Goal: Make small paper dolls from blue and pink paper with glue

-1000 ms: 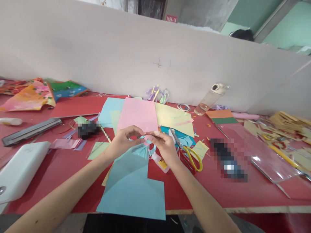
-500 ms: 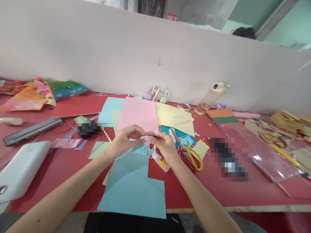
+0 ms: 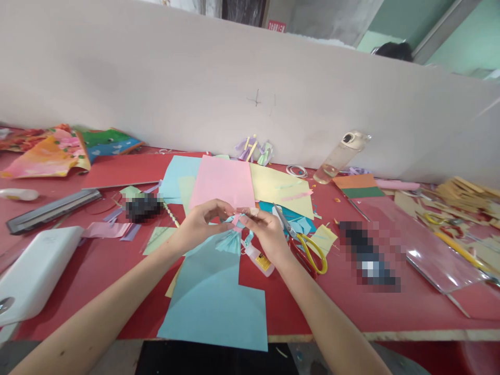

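My left hand (image 3: 201, 224) and my right hand (image 3: 264, 232) meet above the red table (image 3: 351, 307), both pinched on a small paper craft piece (image 3: 231, 238). It has a fanned light-blue skirt hanging down and a pink bit at the top between my fingertips. Under my hands lies a large light-blue paper sheet (image 3: 214, 302) with a corner cut out. A small glue bottle (image 3: 260, 259) lies just below my right hand. Yellow-handled scissors (image 3: 302, 242) rest to its right.
Pink (image 3: 222, 182), pale yellow (image 3: 279, 187) and blue sheets lie beyond my hands. A clear bottle (image 3: 336, 156) leans on the grey partition. At left sit a white case (image 3: 35, 271), a grey bar (image 3: 50, 208) and patterned papers (image 3: 47, 153). Wooden strips and clear plastic (image 3: 441, 255) crowd the right.
My hands have drawn slightly closer together on the craft piece, and its blue fan now hangs lower between them. Nothing else on the table has moved.
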{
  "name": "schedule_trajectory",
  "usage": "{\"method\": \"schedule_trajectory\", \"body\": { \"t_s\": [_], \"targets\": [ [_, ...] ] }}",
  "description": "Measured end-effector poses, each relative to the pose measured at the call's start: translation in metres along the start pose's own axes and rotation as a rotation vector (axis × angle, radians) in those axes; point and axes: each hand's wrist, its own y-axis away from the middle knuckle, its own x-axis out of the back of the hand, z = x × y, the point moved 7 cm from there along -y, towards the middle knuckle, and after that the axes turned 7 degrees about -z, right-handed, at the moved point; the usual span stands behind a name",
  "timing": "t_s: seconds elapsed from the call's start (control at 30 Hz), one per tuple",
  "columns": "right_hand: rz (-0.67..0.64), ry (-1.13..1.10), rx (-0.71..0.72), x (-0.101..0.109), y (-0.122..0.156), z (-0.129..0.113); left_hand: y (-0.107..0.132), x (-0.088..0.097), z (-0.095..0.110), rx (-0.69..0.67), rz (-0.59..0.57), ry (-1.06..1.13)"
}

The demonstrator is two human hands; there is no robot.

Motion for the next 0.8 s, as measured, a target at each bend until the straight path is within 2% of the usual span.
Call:
{"method": "schedule_trajectory", "body": {
  "t_s": [0.17,0.27,0.4,0.47,0.8],
  "targets": [
    [0.006,0.022,0.006,0.0,0.001,0.001,-0.002,-0.002,-0.002,-0.042,-0.053,-0.026],
    [0.022,0.039,0.021,0.001,0.001,-0.002,-0.002,-0.002,0.002,-0.112,-0.046,-0.097],
    [0.092,0.064,0.062,0.007,0.002,-0.007,0.002,0.003,0.017,-0.267,0.088,-0.292],
    [0.13,0.082,0.082,0.009,0.003,-0.009,0.005,0.004,0.023,-0.295,0.141,-0.362],
    [0.132,0.166,0.177,0.003,0.007,-0.01,0.007,-0.001,0.015,-0.056,0.181,-0.233]
  ]
}}
